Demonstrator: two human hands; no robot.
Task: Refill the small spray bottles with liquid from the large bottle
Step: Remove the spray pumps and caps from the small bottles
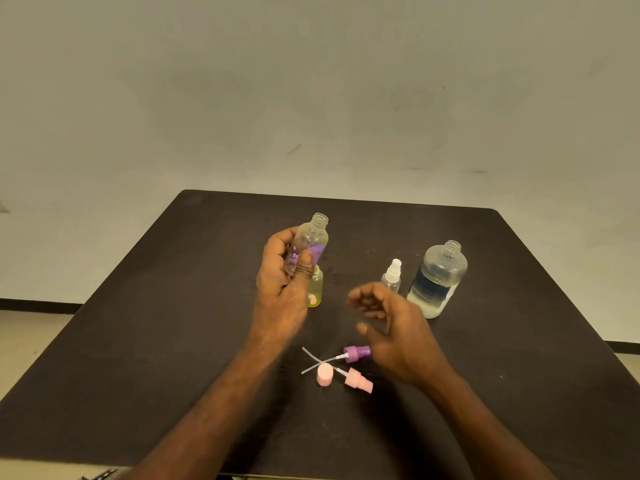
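Here I log: left hand (282,289) gripping uncapped purple bottle (308,247); right hand (391,323) loosely curled, holding nothing; large bottle (437,280) open at its two o'clock.

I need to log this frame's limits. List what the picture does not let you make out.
1. Purple-label bottle, head view: the left hand covers its lower half, so its fill level is hidden.
2. Small yellow bottle: partly behind that hand.
3. Clear spray bottle: its base is behind the right hand.
4. Right hand: fingers motion-blurred.
5. Large bottle: label text too small to read.
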